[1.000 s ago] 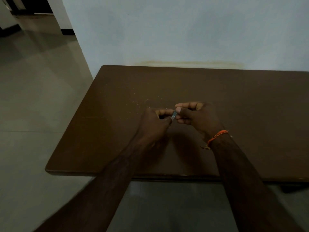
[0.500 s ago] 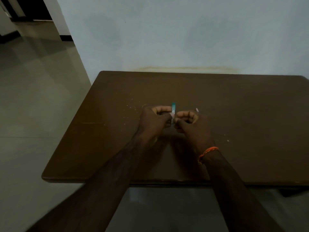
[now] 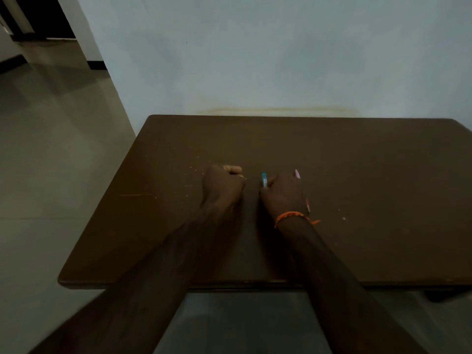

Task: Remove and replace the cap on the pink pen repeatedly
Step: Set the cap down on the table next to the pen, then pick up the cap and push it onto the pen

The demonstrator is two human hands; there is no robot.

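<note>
Filling the lower half of the view, the dark brown table (image 3: 332, 175) stands against a pale wall (image 3: 255, 60), with grey floor tiles (image 3: 51, 162) off its left edge. Both bare forearms reach over the table's near edge to its middle. The left hand (image 3: 223, 186) is curled into a loose fist on the table, fingers tucked in; whether it hides anything cannot be told. Just right of it, apart by a narrow strip of table, the right hand (image 3: 284, 194) is clenched around a pink pen (image 3: 297, 173), whose pink end sticks out past the knuckles, while a teal piece (image 3: 264, 179) shows by the thumb. An orange thread bracelet (image 3: 291, 217) circles the right wrist. Pale specks (image 3: 196, 164) dot the table beyond the left hand.
</note>
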